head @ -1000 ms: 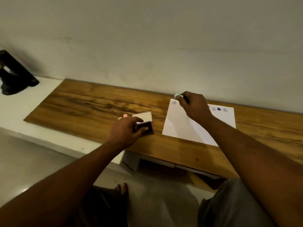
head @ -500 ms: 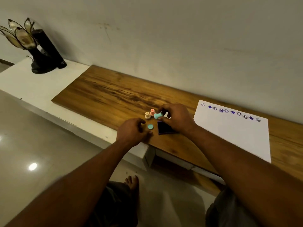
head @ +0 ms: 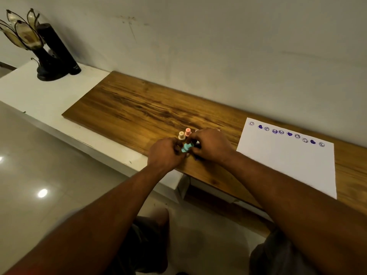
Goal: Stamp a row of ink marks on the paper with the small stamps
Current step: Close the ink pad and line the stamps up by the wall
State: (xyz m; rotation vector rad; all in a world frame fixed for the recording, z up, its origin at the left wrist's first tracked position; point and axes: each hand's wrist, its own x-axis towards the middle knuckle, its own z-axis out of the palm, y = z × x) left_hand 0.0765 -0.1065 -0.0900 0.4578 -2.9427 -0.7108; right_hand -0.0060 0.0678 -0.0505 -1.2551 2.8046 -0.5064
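Teal plastic shows between the two hands: the teal stamp [head: 187, 147] is held tilted over the near part of the wooden board [head: 127, 108]. The left hand [head: 165, 155] curls its fingers round the lower end and the right hand [head: 210, 145] pinches the upper end. Just behind them a cream stamp [head: 181, 135] and a pink stamp [head: 187, 132] stand upright, side by side. Well apart to the right lies the paper [head: 286, 165], with a row of purple marks [head: 289, 133] along its far edge.
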